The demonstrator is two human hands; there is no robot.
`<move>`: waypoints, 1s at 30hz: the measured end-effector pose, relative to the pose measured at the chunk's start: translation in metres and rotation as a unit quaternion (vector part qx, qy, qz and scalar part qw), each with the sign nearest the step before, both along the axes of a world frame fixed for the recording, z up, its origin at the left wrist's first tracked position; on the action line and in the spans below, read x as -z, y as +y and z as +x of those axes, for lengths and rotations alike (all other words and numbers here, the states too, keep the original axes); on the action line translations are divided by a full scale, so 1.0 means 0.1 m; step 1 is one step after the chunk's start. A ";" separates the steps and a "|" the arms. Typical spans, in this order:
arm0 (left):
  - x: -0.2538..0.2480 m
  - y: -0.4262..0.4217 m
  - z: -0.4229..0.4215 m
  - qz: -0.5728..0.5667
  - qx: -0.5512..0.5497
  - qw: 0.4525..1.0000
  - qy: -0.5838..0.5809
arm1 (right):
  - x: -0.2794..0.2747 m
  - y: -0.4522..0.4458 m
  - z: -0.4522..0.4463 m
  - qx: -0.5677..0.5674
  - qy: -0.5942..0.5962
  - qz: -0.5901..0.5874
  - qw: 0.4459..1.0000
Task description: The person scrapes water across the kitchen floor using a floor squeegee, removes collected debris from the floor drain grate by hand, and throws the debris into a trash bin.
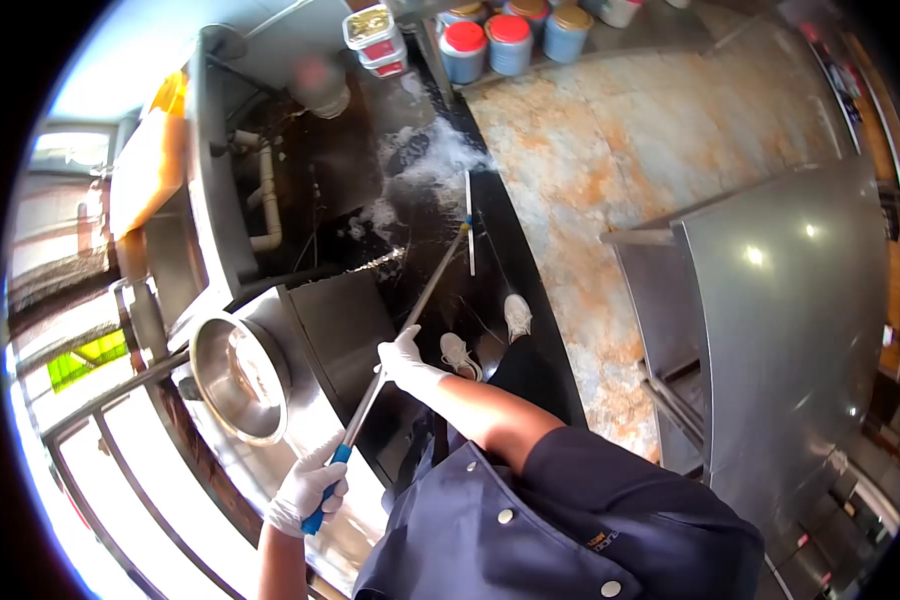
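Observation:
A long-handled floor squeegee [433, 283] slants across the view, its thin white-edged head resting on the dark wet floor. My left hand [312, 492], in a white glove, is wrapped round the blue grip at the handle's near end. Further along the pole, my right hand [406, 358], also gloved, is closed round the metal shaft. White foam [435, 155] lies on the dark floor just beyond the squeegee head. My white shoes [517, 314] stand on the dark floor, to the right of the pole.
On the left, a steel bowl [240, 378] sits on a metal counter, with white pipes [268, 190] further back. Red-lidded tubs [510, 45] line the far end. A steel table [785, 300] stands on the right, beyond the mottled tile floor [590, 190].

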State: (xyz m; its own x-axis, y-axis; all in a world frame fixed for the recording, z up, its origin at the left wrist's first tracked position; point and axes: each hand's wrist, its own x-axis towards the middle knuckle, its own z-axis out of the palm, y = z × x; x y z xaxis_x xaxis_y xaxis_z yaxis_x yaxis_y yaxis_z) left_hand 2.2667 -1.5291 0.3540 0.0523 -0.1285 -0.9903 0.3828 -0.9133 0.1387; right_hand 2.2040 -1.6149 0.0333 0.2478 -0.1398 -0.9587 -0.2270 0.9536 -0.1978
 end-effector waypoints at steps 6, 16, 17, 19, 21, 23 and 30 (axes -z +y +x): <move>0.06 -0.32 -0.55 -0.057 -0.140 0.987 -0.050 | -0.91 -0.35 -0.58 -0.147 -0.142 0.028 0.978; 1.58 -1.02 -0.69 -0.207 -0.437 0.875 -0.010 | -3.05 -1.66 -1.64 -0.357 -0.545 -0.530 0.542; 2.03 -1.04 -0.52 -0.255 -0.490 0.826 0.115 | -3.13 -1.71 -1.71 -0.379 -0.555 -0.533 0.514; 2.61 -1.40 -0.35 -0.198 -0.581 0.775 0.151 | -3.08 -1.79 -1.78 -0.384 -0.510 -0.607 0.473; 2.77 -1.94 -0.35 -0.087 -0.578 0.811 0.024 | -2.65 -1.91 -1.74 -0.346 -0.444 -0.667 0.489; 2.96 -2.27 -0.31 -0.103 -0.583 0.805 -0.030 | -2.53 -2.09 -1.63 -0.243 -0.350 -0.515 0.744; 3.58 -3.44 -0.39 -0.088 -0.643 0.761 0.001 | -1.67 -3.11 -1.32 0.046 -0.288 -0.496 0.818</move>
State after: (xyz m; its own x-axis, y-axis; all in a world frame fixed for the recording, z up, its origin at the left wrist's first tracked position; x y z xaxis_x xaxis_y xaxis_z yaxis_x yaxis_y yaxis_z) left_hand 2.2278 -1.8735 -0.0036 0.2450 -0.1026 -0.9641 0.9446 0.2492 0.2135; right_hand 2.0720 -1.9257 0.2003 0.5642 -0.8207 -0.0899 0.2399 0.2672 -0.9333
